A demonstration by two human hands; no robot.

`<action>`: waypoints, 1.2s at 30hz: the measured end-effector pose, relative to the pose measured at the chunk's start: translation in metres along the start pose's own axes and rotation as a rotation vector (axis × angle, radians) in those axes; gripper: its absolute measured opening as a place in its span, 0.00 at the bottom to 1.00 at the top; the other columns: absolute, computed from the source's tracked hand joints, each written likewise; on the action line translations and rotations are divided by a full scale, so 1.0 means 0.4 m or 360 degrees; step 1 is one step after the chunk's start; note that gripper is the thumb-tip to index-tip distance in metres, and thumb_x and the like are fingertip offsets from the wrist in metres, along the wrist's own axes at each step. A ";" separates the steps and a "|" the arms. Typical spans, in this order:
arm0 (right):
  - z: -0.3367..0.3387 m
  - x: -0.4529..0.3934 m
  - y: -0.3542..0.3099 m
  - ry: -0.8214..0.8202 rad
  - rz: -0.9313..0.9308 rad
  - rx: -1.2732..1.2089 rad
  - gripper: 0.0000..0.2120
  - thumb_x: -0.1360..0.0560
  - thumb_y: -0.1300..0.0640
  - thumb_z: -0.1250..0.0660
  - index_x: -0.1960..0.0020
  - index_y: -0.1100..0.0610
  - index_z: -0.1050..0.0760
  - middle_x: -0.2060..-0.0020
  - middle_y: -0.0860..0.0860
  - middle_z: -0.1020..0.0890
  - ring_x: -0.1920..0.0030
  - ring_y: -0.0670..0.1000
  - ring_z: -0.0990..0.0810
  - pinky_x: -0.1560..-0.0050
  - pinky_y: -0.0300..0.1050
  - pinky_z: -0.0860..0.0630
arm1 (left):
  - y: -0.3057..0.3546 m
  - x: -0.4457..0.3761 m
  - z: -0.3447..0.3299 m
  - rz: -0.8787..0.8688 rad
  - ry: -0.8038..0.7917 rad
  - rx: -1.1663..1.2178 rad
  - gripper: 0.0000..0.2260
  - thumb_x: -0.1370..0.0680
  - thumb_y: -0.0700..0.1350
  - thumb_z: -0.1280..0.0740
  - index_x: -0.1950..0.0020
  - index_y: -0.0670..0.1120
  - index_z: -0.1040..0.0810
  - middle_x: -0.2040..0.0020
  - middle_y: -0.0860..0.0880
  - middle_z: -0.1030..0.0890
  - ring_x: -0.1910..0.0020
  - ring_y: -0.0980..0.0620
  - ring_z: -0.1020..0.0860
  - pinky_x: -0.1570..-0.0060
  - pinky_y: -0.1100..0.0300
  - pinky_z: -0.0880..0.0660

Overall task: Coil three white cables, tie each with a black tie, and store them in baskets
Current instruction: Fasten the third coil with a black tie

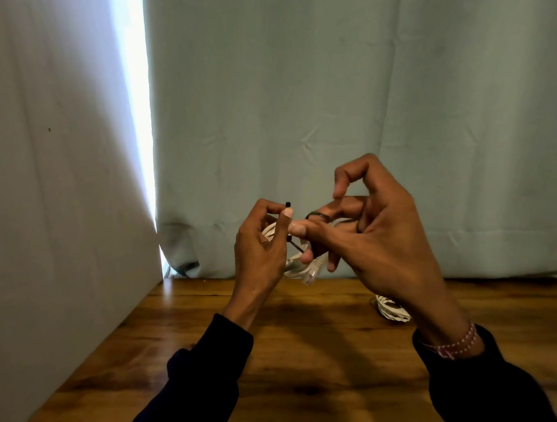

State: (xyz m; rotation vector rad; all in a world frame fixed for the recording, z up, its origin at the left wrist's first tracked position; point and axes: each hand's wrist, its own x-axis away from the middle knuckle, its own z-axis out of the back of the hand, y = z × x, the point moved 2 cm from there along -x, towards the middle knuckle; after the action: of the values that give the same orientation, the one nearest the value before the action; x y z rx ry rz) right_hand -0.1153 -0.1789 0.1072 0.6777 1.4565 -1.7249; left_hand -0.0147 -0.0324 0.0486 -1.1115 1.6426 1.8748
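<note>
L hand (261, 245) pinches thin black tie (288, 205) tip, 12 o'clock | R hand (365, 232) clamps tie loop on coiled white cable (295, 268), held off wooden counter (297, 353) prob. for wrap clearance | 2nd white coil (390, 309) on counter, 4 o'clock

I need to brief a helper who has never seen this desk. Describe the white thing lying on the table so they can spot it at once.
Start at the brown wooden table below the pale green curtain. Beside the right wrist with the pink beaded bracelet lies a white woven item, half hidden. Unlike the white cable held up between both hands, it rests on the wood.
</note>
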 end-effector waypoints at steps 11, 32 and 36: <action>0.011 -0.008 0.046 0.0129 -0.0052 0.0325 0.14 0.22 0.62 0.32 0.38 0.52 0.19 0.46 0.44 0.15 0.64 0.46 0.13 0.66 0.38 0.18 | 0.064 0.001 0.001 0.0058 0.0099 0.0128 0.03 0.20 0.42 0.31 0.50 0.44 0.18 0.59 0.54 0.15 0.56 0.58 0.16 0.54 0.64 0.20; 0.007 0.002 0.079 0.0301 0.1015 0.1280 0.13 0.25 0.68 0.27 0.41 0.64 0.18 0.44 0.58 0.15 0.43 0.52 0.16 0.37 0.39 0.23 | 0.161 0.016 0.024 0.0055 0.0154 0.0278 0.03 0.22 0.40 0.29 0.54 0.46 0.16 0.62 0.50 0.14 0.61 0.54 0.15 0.57 0.61 0.19; 0.003 0.002 0.083 0.0259 0.1066 0.1389 0.12 0.24 0.66 0.29 0.41 0.65 0.19 0.44 0.59 0.16 0.43 0.53 0.16 0.37 0.39 0.23 | 0.172 0.019 0.027 0.0044 0.0152 0.0293 0.03 0.22 0.40 0.29 0.55 0.47 0.16 0.62 0.50 0.14 0.61 0.54 0.15 0.57 0.61 0.18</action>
State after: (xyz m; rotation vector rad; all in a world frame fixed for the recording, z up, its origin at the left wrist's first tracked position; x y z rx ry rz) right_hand -0.0886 -0.1823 0.0879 1.5732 0.3819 -1.7034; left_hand -0.0738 -0.0387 0.0857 -1.1209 1.8499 1.6701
